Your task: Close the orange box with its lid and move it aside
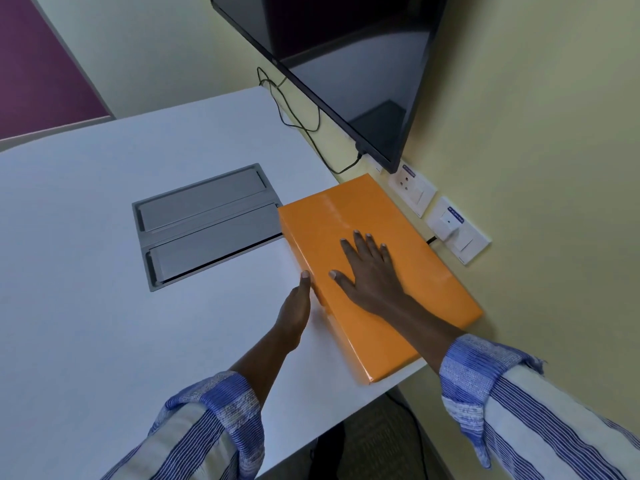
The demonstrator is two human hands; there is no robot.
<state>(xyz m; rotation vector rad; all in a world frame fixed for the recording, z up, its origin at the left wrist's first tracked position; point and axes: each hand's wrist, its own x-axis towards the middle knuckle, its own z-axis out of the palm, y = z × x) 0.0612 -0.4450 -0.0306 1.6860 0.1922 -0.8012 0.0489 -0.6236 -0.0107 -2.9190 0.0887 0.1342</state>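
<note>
Pressing orange box (pixel 377 271) (contents hidden) flat.

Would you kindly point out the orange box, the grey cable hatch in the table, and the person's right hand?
orange box (pixel 408 216), head view, bare top of the lid.
grey cable hatch (pixel 204 199), head view, upper flap.
right hand (pixel 372 271), head view, back of the hand.
</note>
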